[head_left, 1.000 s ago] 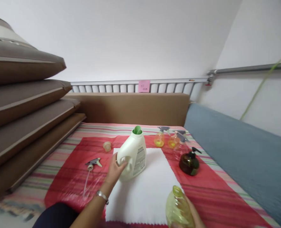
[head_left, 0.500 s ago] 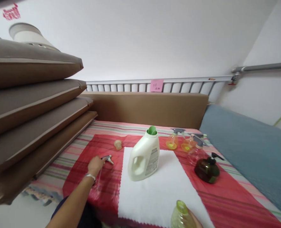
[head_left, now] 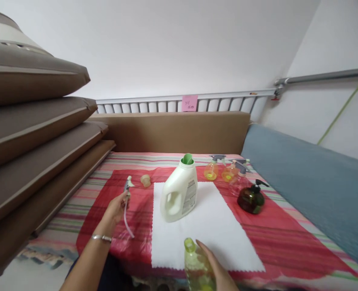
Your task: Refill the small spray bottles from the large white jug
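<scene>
My left hand [head_left: 116, 208] is closed around a trigger sprayer head [head_left: 127, 186], raised over the red sheet, its clear dip tube [head_left: 126, 222] hanging below and curving right. At the bottom of the view my right hand [head_left: 217, 270] grips an open yellow-green see-through bottle [head_left: 196, 264] by its right side. Its mouth points up, and its lower part is cut off by the frame. Between the hands and farther back, a large white detergent jug [head_left: 174, 198] stands on a white cloth [head_left: 215, 230], with a green spout in its neck.
A beige cap [head_left: 145, 180] lies left of the jug. On the right stand several spray bottles [head_left: 211, 171] and a dark brown pump bottle [head_left: 251, 200]. Red plastic sheeting [head_left: 288, 234] covers the striped cloth. Stacked brown cushions [head_left: 33, 121] rise at left; a brown board [head_left: 173, 133] stands behind.
My left hand has lifted the sprayer head and turned it upright, so its tube shows. My right hand has brought the yellow-green bottle up and left. The camera view has shifted slightly.
</scene>
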A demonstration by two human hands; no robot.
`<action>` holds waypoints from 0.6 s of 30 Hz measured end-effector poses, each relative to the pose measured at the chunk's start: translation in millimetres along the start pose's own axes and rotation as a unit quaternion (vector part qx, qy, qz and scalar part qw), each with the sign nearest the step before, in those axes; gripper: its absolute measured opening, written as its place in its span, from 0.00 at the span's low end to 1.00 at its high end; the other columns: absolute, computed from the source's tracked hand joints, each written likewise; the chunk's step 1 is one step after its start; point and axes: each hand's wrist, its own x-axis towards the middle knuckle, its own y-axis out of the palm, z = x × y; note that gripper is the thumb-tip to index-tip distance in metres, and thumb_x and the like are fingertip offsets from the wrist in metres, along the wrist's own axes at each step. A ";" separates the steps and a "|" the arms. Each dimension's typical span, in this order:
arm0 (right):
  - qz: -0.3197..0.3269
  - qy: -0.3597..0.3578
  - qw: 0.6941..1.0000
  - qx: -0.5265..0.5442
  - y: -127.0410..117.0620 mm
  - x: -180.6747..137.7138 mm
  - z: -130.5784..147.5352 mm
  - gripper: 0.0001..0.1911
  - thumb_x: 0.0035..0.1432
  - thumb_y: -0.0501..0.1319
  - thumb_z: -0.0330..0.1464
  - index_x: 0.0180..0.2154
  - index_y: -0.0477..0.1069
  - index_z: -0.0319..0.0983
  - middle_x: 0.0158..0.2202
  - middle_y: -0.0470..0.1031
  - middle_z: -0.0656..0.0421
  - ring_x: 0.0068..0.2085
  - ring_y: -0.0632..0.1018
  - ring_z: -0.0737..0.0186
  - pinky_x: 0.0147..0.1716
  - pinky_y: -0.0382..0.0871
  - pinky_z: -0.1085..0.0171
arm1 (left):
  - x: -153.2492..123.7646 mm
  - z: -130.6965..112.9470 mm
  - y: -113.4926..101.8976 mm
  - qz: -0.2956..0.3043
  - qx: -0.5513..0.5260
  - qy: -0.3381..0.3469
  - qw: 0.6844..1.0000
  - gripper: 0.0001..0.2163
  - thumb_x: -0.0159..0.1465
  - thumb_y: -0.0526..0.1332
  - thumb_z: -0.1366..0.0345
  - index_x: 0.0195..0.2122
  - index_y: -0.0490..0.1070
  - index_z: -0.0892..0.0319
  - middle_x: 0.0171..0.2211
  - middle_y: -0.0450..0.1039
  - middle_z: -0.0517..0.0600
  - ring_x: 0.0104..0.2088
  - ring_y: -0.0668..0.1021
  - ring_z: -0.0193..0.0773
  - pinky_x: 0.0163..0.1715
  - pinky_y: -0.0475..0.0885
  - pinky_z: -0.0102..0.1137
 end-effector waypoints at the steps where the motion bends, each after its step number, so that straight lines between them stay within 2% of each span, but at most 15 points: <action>1: 0.006 0.007 1.000 -0.015 6.4 4.3 10.1 0.47 0.34 0.64 0.25 0.60 0.55 0.40 0.59 0.63 0.49 0.58 0.67 0.50 0.55 0.62 0.58 | -9.7 -9.0 1.9 0.007 -0.046 0.012 0.999 0.15 0.54 0.60 0.52 0.26 0.71 0.61 0.23 0.72 0.49 0.24 0.74 0.33 0.29 0.72 0.30; 5: 0.042 0.009 0.998 -0.049 26.2 17.4 40.9 0.48 0.31 0.67 0.25 0.58 0.57 0.41 0.56 0.66 0.50 0.55 0.68 0.49 0.53 0.62 0.58 | -52.2 -45.7 16.8 0.021 -0.200 0.059 0.978 0.14 0.54 0.62 0.54 0.32 0.72 0.60 0.28 0.73 0.48 0.28 0.75 0.31 0.33 0.73 0.28; 8: 0.056 -0.025 0.998 -0.033 30.4 17.8 48.6 0.48 0.30 0.70 0.27 0.57 0.58 0.42 0.55 0.67 0.53 0.54 0.68 0.50 0.53 0.61 0.58 | -80.5 -67.6 29.9 0.051 -0.335 0.098 0.936 0.13 0.53 0.66 0.58 0.34 0.73 0.62 0.28 0.73 0.47 0.28 0.75 0.31 0.31 0.73 0.27; 13: 0.029 -0.041 0.999 -0.015 22.4 9.3 51.1 0.48 0.30 0.70 0.27 0.57 0.59 0.43 0.55 0.67 0.54 0.54 0.68 0.51 0.53 0.61 0.59 | -103.6 -82.4 44.1 0.072 -0.325 0.169 0.928 0.10 0.53 0.67 0.62 0.32 0.74 0.63 0.28 0.74 0.47 0.28 0.75 0.32 0.31 0.73 0.27; 18: 0.017 -0.052 0.998 -0.015 13.1 5.0 58.8 0.47 0.32 0.69 0.26 0.57 0.59 0.42 0.55 0.66 0.55 0.55 0.67 0.52 0.54 0.59 0.59 | -114.9 -84.7 57.9 0.084 -0.288 0.167 0.939 0.10 0.53 0.66 0.62 0.33 0.74 0.63 0.28 0.74 0.48 0.27 0.75 0.32 0.30 0.72 0.27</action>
